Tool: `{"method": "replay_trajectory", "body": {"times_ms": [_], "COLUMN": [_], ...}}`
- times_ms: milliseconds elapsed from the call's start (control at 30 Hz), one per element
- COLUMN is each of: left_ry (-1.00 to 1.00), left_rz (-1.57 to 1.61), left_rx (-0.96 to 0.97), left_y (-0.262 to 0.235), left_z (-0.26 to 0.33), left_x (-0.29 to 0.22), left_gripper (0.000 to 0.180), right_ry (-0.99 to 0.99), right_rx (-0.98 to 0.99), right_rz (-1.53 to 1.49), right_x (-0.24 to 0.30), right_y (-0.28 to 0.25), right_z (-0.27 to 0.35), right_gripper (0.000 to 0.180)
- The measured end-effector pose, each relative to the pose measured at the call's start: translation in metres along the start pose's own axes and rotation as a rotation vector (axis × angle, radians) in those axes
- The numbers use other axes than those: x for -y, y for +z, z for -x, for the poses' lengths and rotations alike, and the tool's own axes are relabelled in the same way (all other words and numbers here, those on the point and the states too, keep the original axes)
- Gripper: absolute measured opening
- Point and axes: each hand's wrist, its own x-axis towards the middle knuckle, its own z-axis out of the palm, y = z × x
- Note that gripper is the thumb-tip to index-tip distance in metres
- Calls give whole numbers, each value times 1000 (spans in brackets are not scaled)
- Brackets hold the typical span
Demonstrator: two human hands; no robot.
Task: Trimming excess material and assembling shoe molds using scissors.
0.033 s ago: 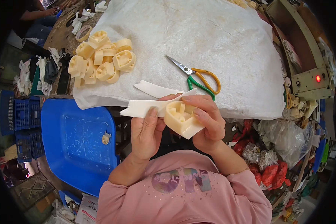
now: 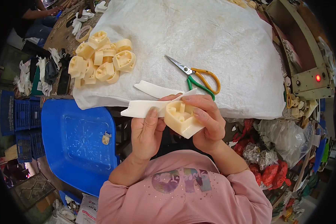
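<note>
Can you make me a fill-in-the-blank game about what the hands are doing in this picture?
1. Both hands hold a cream plastic part and a white ____ strip.
2. The scissors on the white cloth have one orange handle and one ____ handle.
3. The pile of cream parts lies to the person's ____.
4. Beside the left hand stands a ____ chair.

Missing words: paper, green, left, blue

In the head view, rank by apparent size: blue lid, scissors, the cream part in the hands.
1. Blue lid, largest.
2. Scissors.
3. Cream part, smallest; it sits nearer the camera and is partly covered, so 2 versus 3 is unsure.
</note>
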Motion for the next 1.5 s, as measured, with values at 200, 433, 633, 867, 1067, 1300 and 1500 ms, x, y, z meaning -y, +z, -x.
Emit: {"method": "replay_trajectory", "body": {"times_ms": [200,433,633,867,1067,1300,1500], "left_ry": [-5,-37,-32,-31,-9,99,152], "left_rz": [3,24,-5,-74,-223,-467,-705], "left_rx": [16,3,-11,14,-15,-83,-130], "left_y": [3,5,8,9,10,-3,-6], "left_z": [1,0,-1,3,5,-4,0], "left_x": [0,-2,-1,-3,0,-6,-1], "left_gripper": [46,45,45,44,45,36,25], "right_ry": [-12,-20,-34,-23,-61,11,95], "right_rx": [-3,-15,-1,-19,7,114,450], "right_rz": [4,-19,20,77,227,425,613], "right_x": [0,-1,-2,1,-4,-6,19], "right_y": [-3,-5,-9,-8,-5,-21,-28], "right_z": [2,3,1,-3,0,5,-12], "right_gripper": [54,53,51,49,47,45,43]}}
